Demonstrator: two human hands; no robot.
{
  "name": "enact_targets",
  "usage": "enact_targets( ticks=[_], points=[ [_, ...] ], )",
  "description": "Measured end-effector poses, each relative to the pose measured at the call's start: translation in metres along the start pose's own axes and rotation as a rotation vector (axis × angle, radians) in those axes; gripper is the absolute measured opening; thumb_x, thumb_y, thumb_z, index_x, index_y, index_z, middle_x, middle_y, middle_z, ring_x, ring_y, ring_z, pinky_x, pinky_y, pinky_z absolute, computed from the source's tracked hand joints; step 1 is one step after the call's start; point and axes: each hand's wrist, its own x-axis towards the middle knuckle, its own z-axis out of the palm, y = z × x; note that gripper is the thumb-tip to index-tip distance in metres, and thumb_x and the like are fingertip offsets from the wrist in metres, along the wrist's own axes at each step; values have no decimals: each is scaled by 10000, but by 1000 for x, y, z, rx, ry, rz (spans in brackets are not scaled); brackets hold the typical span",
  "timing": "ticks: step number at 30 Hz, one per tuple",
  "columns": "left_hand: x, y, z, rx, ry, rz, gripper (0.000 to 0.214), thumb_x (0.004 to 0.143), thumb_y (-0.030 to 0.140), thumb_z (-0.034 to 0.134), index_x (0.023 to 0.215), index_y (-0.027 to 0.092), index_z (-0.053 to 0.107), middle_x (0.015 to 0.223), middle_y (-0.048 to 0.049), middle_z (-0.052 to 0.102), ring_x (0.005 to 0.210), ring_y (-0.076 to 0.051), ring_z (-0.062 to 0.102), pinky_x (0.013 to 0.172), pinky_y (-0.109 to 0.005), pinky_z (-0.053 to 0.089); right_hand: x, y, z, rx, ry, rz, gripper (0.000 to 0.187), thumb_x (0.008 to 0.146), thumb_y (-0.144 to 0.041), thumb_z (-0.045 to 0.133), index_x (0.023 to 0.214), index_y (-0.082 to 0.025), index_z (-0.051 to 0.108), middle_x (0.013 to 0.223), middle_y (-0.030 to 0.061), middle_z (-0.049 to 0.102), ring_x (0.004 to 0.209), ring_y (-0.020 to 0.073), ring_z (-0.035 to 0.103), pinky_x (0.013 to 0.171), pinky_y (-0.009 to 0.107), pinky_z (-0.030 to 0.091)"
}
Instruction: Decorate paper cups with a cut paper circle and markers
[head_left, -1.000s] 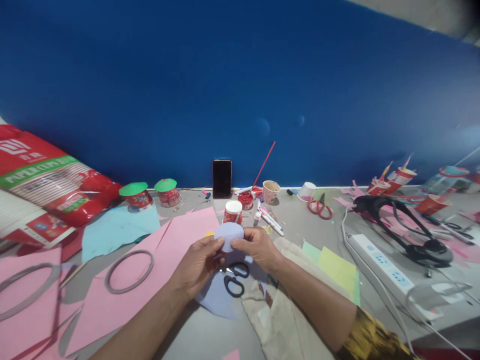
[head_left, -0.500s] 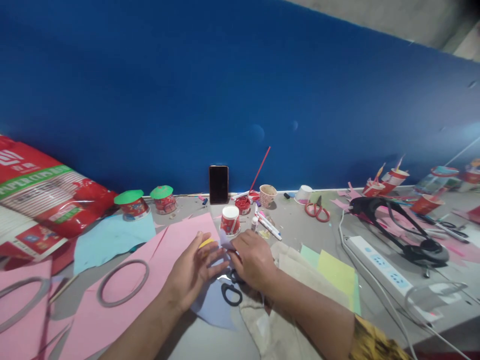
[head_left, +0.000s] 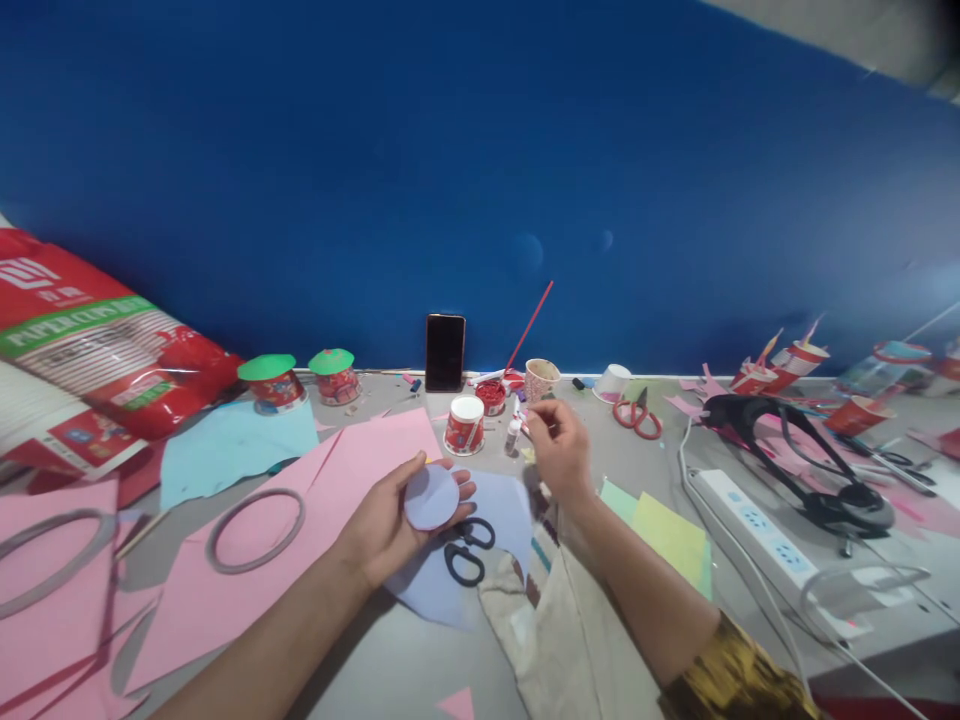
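Observation:
A round lavender paper disc [head_left: 431, 497] lies across the palm and fingers of my left hand [head_left: 390, 515], with the thumb at its edge. A sliver of yellow shows behind the disc. My right hand [head_left: 559, 445] is raised over the table, its fingertips pinched together beside a small white-capped bottle [head_left: 512, 437]. What the pinch holds, if anything, is too small to make out. Just left of the bottle stands an upturned red and white paper cup [head_left: 465, 425]. Black-handled scissors [head_left: 465, 566] rest on lavender paper [head_left: 431, 598] below my hands.
Pink paper [head_left: 360, 470] with a grey ring [head_left: 255, 530] spreads at left. Two green-topped cups [head_left: 268, 385] stand behind it. A phone [head_left: 445, 352] leans on the blue wall. Red scissors [head_left: 637, 415], a power strip [head_left: 754, 520] and a black headset [head_left: 810, 470] lie at right, with cables.
My right hand has left the lavender paper and moved right to the small bottle. My left hand has turned palm up, and the lavender disc now lies flat on it.

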Motion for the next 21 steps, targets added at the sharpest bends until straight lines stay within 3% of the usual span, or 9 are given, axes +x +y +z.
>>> enact_targets(
  ticks=[4,8,12,16,21],
  points=[
    [3,-2,0,21,35,33,237,953,99,558,1147,28,675,960,-235,798,809,-293,821,704,-376,691,22,31,0,-70,-103,79,329,784,-301,634,1073,-167,718,918,46,729,690,176,609,662,303,499],
    [7,-3,-2,23,56,90,176,900,58,590,1014,61,724,924,-197,807,792,-265,813,724,-358,689,17,41,10,-143,-219,45,216,688,-269,738,889,-192,740,862,5,692,723,162,584,711,288,462],
    [7,-3,-4,50,43,183,167,888,75,603,954,54,755,950,-208,813,794,-257,806,740,-361,682,8,30,12,-184,-220,-46,86,771,-274,714,752,-204,669,836,27,663,844,206,578,800,318,437],
    [7,-5,-6,108,44,236,196,850,137,666,999,83,781,942,-178,815,764,-264,789,683,-381,651,-3,5,9,-149,-255,-146,137,899,-345,651,880,-213,683,864,46,703,842,219,609,804,322,445],
    [7,-7,-11,205,21,346,277,755,257,809,1000,128,812,947,-146,820,794,-267,763,681,-381,612,-20,-23,10,-10,-449,-252,193,983,-337,583,1047,-209,714,922,52,737,806,208,652,752,304,474]
  ],
)
